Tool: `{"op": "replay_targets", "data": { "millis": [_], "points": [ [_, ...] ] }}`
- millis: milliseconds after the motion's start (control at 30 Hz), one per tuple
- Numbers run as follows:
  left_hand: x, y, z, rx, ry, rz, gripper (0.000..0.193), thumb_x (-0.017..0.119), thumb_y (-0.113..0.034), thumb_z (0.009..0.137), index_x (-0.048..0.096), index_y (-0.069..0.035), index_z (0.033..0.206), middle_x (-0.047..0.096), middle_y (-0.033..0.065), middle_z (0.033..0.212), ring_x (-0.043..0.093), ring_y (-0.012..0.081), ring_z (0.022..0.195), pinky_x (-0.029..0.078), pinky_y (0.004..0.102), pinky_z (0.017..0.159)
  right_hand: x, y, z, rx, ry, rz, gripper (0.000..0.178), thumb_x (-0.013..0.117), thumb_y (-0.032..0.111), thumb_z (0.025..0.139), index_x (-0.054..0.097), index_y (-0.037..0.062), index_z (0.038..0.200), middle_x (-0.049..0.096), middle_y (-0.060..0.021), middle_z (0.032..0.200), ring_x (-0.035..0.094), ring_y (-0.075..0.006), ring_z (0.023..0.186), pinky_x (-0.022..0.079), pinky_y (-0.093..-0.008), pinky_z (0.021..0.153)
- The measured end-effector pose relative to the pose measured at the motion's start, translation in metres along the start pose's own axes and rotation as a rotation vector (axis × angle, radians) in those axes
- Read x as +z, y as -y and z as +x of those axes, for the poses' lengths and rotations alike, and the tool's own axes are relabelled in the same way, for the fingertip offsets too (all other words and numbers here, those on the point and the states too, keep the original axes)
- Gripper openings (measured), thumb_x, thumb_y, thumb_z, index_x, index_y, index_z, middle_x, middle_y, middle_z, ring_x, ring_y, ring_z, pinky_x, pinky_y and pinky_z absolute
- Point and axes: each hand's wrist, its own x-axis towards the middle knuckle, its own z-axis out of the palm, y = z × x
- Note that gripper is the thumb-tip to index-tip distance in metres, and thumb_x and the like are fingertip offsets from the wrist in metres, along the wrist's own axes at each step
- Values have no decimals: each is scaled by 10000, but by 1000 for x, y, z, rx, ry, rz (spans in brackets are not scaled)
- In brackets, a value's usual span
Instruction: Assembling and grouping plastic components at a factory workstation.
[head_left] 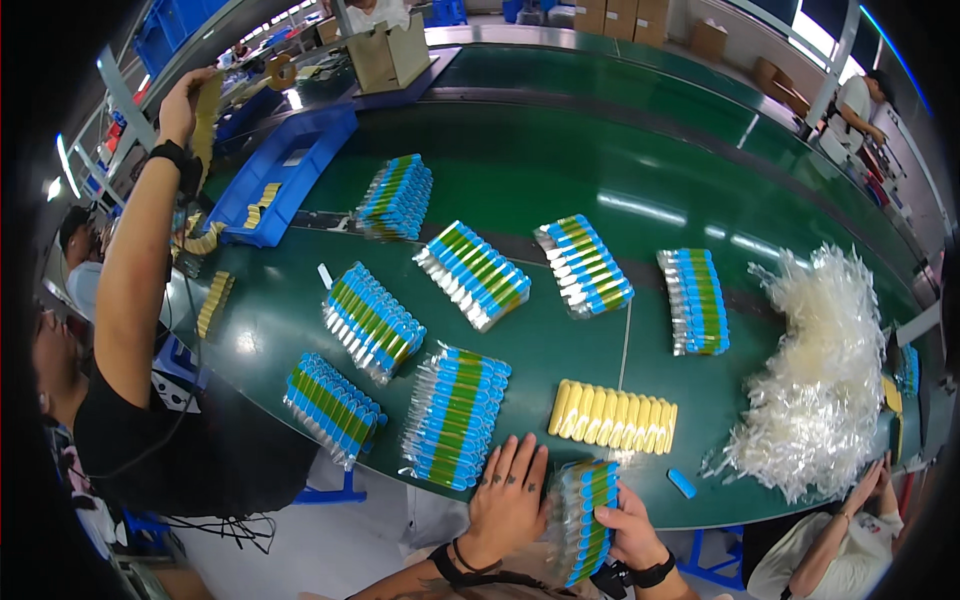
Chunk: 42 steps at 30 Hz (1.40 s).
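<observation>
My right hand [632, 527] grips a stack of blue-and-green slim pieces in clear plastic sleeves [588, 520] at the near table edge, thumb on its side. My left hand [508, 507] lies with fingers stretched forward, just left of that stack; whether it touches the stack I cannot tell. Beyond its fingertips is a larger bundle of the same sleeved pieces [460, 415]. Ahead of my right hand lies a row of yellow rounded pieces [612, 417]. A single blue piece [682, 484] rests to the right of it.
Several similar bundles [475, 275] lie across the green table [500, 150]. A heap of clear plastic sleeves [815, 370] covers the right side. A blue tray [290, 170] holds yellow pieces at far left. A co-worker's raised arm [135, 260] is at left; another person's hands [868, 485] show at right.
</observation>
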Motion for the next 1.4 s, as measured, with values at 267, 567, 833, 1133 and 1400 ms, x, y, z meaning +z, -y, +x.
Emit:
{"op": "replay_targets", "data": {
  "millis": [267,567,833,1133,1400],
  "points": [
    [10,1,-2,39,-148,-26,576,685,-398,857,610,-30,1294,559,160,1394,486,355,1318,353,515,1119,59,109,14,-36,78,-121,520,702,105,890,493,36,1362,656,-59,1188,649,-170,1056,546,-354,917],
    [-87,66,61,165,-245,-64,515,671,-432,856,652,-47,1198,551,167,1387,485,359,1298,348,514,1107,175,249,257,-205,48,-611,281,644,161,984,607,-21,1194,710,-115,1076,709,-206,928,593,-384,825],
    [-258,166,167,165,-214,-123,551,673,-412,848,620,-45,1255,499,190,1433,439,375,1337,318,524,1132,187,272,451,-241,-153,-686,295,644,144,965,615,-94,1137,701,-167,1047,710,-281,888,598,-437,796],
    [-108,71,76,155,-96,-182,600,675,-390,839,583,-42,1318,441,216,1484,386,393,1381,285,535,1161,194,246,484,-199,-381,-1683,595,738,344,854,581,-7,1308,666,-175,1213,655,-312,1093,576,-440,803],
    [0,23,-11,162,-94,-176,553,673,-393,842,610,-55,1275,445,217,1479,371,411,1386,270,543,1168,218,244,428,-321,-387,-1883,598,741,357,818,628,5,1288,651,-204,1290,617,-349,1216,492,-418,1027]
  ]
}}
